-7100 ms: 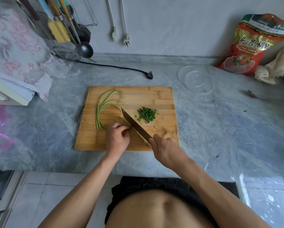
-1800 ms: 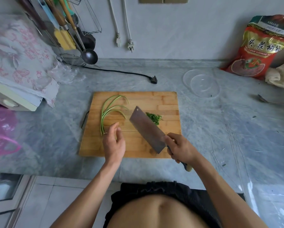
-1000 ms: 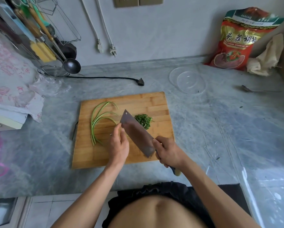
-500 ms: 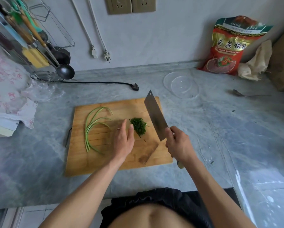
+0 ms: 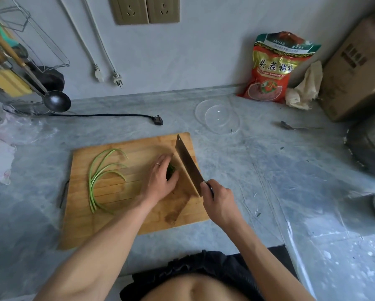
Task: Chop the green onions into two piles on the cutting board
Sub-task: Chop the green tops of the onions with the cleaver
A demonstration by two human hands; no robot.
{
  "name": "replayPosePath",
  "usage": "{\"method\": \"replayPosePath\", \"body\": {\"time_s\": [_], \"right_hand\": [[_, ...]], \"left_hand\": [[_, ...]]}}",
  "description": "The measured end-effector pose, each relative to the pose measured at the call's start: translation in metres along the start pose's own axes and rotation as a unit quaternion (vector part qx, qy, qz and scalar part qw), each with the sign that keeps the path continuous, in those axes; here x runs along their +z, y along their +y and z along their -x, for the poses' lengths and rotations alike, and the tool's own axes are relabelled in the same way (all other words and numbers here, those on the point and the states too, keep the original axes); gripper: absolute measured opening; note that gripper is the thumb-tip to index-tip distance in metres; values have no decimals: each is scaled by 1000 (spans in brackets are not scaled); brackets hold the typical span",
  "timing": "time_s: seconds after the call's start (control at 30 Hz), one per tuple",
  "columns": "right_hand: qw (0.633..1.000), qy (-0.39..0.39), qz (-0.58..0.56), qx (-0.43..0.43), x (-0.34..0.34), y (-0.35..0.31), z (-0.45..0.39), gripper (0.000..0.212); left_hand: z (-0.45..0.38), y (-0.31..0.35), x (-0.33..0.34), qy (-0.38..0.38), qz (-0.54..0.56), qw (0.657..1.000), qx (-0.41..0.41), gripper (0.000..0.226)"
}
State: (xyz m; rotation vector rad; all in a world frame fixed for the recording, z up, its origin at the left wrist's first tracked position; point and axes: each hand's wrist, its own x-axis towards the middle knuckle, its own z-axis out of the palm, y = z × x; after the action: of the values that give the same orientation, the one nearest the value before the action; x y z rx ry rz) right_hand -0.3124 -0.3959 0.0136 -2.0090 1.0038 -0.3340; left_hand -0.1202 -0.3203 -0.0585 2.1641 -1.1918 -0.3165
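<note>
While the left hand point(image 5: 160, 179) lies cupped over a small heap of chopped green onions point(image 5: 171, 170) near the middle of the cutting board point(image 5: 108, 216), its fingers bend around the heap and touch it. Only a bit of dark green shows under the palm. Right beside it, the right hand point(image 5: 218, 202) has its fingers wrapped tight around the handle of a big knife point(image 5: 187, 162). The blade stands on its edge on the board, just to the right of the heap. Some long green onion stalks point(image 5: 99, 177), not cut yet, lie on the left part of the board. Up and to the right, a clear bowl point(image 5: 218, 117) sits on the grey counter point(image 5: 269, 181), well apart from the board.
</note>
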Motion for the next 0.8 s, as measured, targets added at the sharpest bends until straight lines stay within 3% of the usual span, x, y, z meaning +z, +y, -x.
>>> {"method": "replayPosePath", "body": {"time_s": [0.33, 0.53, 0.67, 0.8], "right_hand": [[998, -9, -45, 50, -7, -1, 0, 35], [996, -16, -54, 65, -8, -3, 2, 36], [998, -1, -45, 52, -6, -1, 1, 36], [1000, 20, -10, 11, 4, -5, -1, 35]], "left_hand": [[19, -5, 6, -47, -95, 993, 59, 104], [-11, -18, -6, -70, -121, 988, 68, 87], [-6, -9, -5, -8, -12, 1000, -22, 78], [9, 16, 4, 55, 16, 993, -99, 65]]}}
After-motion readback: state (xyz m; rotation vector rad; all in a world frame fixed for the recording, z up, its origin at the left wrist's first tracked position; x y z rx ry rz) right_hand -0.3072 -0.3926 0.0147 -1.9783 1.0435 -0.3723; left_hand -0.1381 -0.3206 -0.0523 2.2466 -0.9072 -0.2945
